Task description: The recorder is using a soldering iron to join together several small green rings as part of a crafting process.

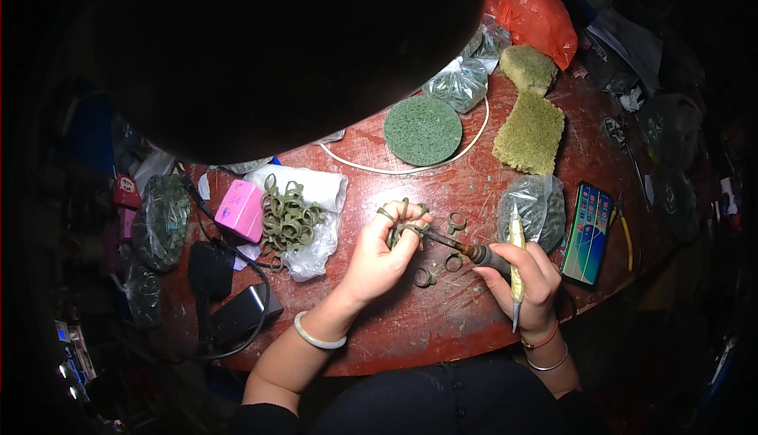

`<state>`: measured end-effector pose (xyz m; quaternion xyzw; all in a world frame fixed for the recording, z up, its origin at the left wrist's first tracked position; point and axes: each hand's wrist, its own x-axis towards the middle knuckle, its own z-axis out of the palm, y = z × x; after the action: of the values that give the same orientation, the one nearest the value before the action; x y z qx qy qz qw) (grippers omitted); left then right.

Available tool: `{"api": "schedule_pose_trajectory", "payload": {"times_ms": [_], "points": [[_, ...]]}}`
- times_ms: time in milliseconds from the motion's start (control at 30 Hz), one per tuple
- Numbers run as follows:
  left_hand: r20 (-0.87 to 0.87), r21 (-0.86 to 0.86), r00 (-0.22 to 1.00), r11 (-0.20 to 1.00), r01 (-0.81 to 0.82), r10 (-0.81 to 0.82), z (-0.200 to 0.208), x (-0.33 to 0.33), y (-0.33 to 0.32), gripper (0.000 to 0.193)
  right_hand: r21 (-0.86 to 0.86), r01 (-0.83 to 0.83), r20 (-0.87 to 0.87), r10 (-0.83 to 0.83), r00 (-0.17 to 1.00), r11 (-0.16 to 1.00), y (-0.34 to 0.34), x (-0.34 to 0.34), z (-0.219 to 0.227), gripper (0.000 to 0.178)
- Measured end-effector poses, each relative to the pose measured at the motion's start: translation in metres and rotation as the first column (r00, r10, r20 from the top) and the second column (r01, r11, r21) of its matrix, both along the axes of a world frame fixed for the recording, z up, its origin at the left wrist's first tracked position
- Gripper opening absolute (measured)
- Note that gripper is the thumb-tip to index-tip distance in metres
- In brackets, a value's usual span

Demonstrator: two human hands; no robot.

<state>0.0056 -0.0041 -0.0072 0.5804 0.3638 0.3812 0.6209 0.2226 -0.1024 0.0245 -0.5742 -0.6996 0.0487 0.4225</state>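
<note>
My left hand [374,260] is closed around several small olive-green rings [404,214], held above the middle of the table. In my right hand [534,285] is a soldering iron [494,259], its thin metal tip reaching left to the rings at my left fingertips; whether it touches one is hard to tell. A slim yellow-handled tool [517,265] with pointed ends is also held upright in my right hand, crossing the iron's handle. Three loose rings, one upper ring [455,223], one middle ring [453,262] and one lower ring [424,277], lie between my hands.
A heap of rings [289,218] on clear plastic and a pink block [239,211] sit left. Behind are a green round pad [422,130], a white cable [371,169] and a yellowish sponge [530,132]. A plastic bag [531,206], phone [587,234] and pliers [626,241] lie right.
</note>
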Motion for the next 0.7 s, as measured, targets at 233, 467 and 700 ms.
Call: {"api": "schedule_pose_trajectory", "payload": {"times_ms": [233,467,700], "points": [[0.008,-0.097,0.999,0.995,-0.039,0.040,0.0011,0.0000,0.0002,0.008,-0.062,-0.002,-0.015,0.001,1.000,0.998,-0.0024,-0.0012,0.0005,0.033],[0.027,-0.089,0.999,0.995,-0.044,0.047,-0.0001,0.0010,0.0006,0.008,-0.030,-0.011,0.002,0.011,1.000,0.999,-0.0007,-0.0001,-0.0019,0.035],[0.026,-0.090,0.998,0.995,-0.048,0.051,0.0007,0.0009,0.0003,0.008,-0.038,-0.010,-0.003,0.010,1.000,0.999,0.0002,0.0003,-0.0025,0.035]]}}
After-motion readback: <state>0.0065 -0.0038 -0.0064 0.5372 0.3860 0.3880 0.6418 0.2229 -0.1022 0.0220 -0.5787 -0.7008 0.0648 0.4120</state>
